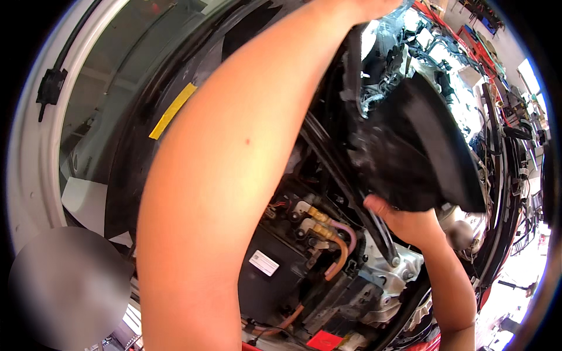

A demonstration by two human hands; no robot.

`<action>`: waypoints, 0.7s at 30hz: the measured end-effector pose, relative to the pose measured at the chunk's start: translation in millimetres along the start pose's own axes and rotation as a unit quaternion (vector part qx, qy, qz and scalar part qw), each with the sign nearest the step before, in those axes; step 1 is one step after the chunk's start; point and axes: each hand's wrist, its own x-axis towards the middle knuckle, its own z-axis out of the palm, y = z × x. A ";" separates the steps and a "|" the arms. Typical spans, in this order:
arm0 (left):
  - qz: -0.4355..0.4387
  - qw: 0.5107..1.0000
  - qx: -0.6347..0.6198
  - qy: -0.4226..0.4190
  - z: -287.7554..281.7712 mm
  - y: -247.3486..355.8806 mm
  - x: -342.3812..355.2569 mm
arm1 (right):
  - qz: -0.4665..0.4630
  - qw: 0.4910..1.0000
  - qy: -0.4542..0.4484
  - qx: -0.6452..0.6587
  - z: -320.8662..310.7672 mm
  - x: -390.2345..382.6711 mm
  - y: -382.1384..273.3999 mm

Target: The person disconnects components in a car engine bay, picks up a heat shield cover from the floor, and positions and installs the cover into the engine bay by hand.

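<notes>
A dark, curved black plastic panel (418, 152) is tilted over the engine bay. My right hand (410, 225) grips its lower edge, with the thumb on the near side and the other fingers hidden beneath. Stretched across the middle of the view, my left arm reaches to the far top, where my left hand (377, 8) is partly cut off by the picture's edge and its fingers cannot be made out. Left of my right hand, a black brace bar (342, 178) runs diagonally down to a bolt on a silver metal bracket (389, 266).
Under my left arm sits a black box with a white label (264, 263). Beside it, orange and pink hoses (339, 245) join yellow fittings. Yellow tape (172, 111) marks the cowl near the windshield (117, 88). A red piece (325, 340) shows at the bottom.
</notes>
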 end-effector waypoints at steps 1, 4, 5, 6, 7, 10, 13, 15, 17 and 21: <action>-0.007 0.998 -0.056 0.025 3.7 -0.9 -15.8 | 0.000 0.999 0.022 0.041 10.8 1.9 4.9; 0.013 0.993 -0.058 0.105 4.2 -1.5 -58.0 | -0.107 0.985 0.129 -0.040 23.3 -2.6 24.0; 0.017 0.985 -0.081 0.152 5.1 -1.1 -73.1 | -0.129 0.978 0.153 -0.057 24.0 -4.4 31.4; 0.012 0.969 -0.114 0.221 9.1 1.4 -89.0 | -0.151 0.969 0.160 -0.115 24.2 -7.3 38.0; 0.004 0.946 -0.142 0.290 13.3 3.3 -105.6 | -0.150 0.958 0.164 -0.180 22.6 -10.8 44.0; 0.073 0.904 -0.106 0.407 11.1 -8.1 -159.0 | -0.131 0.951 0.161 -0.228 19.4 -18.5 58.1; 0.073 0.922 0.007 0.381 1.1 -39.3 -203.5 | -0.079 0.965 0.204 -0.142 17.3 -19.0 64.9; 0.088 0.928 0.107 0.345 2.9 -52.4 -224.7 | -0.058 0.964 0.241 -0.097 17.3 -18.8 66.2; 0.112 0.928 0.189 0.301 13.9 -58.9 -233.3 | -0.074 0.960 0.253 -0.093 16.3 -17.2 66.7; 0.023 0.953 0.209 0.219 24.4 -69.1 -263.8 | -0.084 0.952 0.283 -0.075 13.7 -15.8 68.3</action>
